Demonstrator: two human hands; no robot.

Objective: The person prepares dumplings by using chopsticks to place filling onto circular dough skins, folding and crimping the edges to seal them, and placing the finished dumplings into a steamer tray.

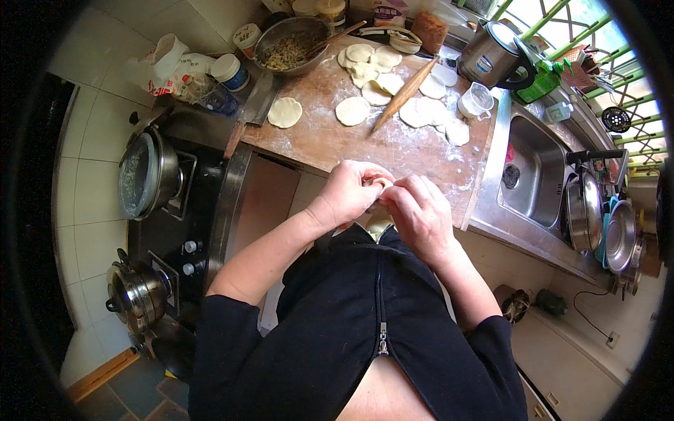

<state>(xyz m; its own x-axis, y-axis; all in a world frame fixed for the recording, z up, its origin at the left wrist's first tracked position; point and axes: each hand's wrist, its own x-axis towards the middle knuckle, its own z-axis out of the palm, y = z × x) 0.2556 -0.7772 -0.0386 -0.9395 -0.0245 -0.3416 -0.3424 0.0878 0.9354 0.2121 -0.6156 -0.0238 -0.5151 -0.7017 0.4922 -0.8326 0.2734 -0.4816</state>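
My left hand [349, 193] and my right hand [424, 214] meet in front of my body at the near edge of the wooden board [309, 144]. Both are closed, with fingers pinching a small pale dough dumpling [382, 182] mostly hidden between them. Beyond them on the floury board lie round dough wrappers, one alone at the left [284, 112], another near the middle [352, 111], and several overlapping at the back and right. A wooden rolling pin [404, 95] rests slantwise among them. At the back left, a metal bowl [270, 42] holds chopped filling and chopsticks [337, 38].
A cleaver [258, 105] lies along the board's left edge. Further left is a stove with a lidded pan [144, 175] and a pot [137, 291]. To the right are a clear cup [475, 102], an electric kettle [489, 55], a green bottle [539, 83] and a steel sink [537, 168].
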